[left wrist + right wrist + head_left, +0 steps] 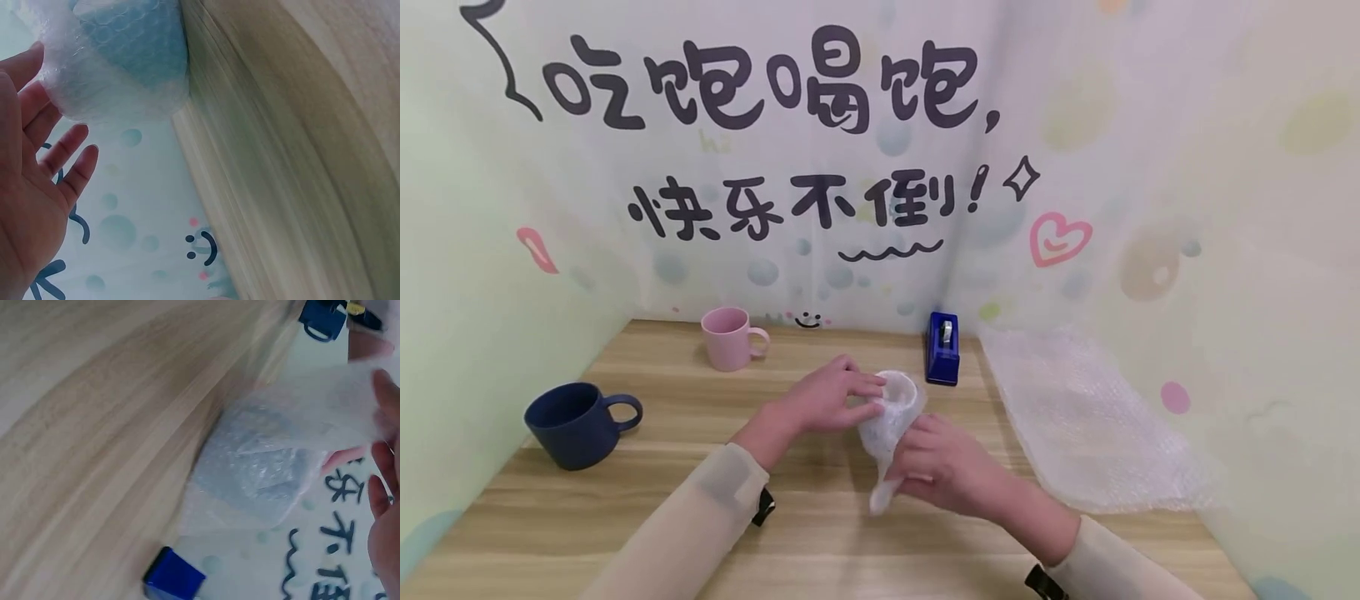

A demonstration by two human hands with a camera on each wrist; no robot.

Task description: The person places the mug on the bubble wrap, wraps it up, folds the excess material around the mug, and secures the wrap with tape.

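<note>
A light-blue cup-shaped item [144, 37] shows through bubble wrap [69, 75] in the left wrist view. In the head view this wrapped item [882, 429] stands at the middle of the table, its round top facing up. My left hand [831, 396] is at its left side, fingertips against the wrap near the rim; the left wrist view has those fingers spread and fairly straight. On the other side, my right hand [951, 467] pinches a loose end of the wrap, which stretches as a flap [337, 403] in the right wrist view.
A dark blue mug [572, 427] stands at the left, with a pink mug [727, 340] behind it. The blue tape dispenser [942, 350] sits at the back. A flat bubble wrap sheet [1082, 425] covers the table's right side, beside the printed wall [1247, 292].
</note>
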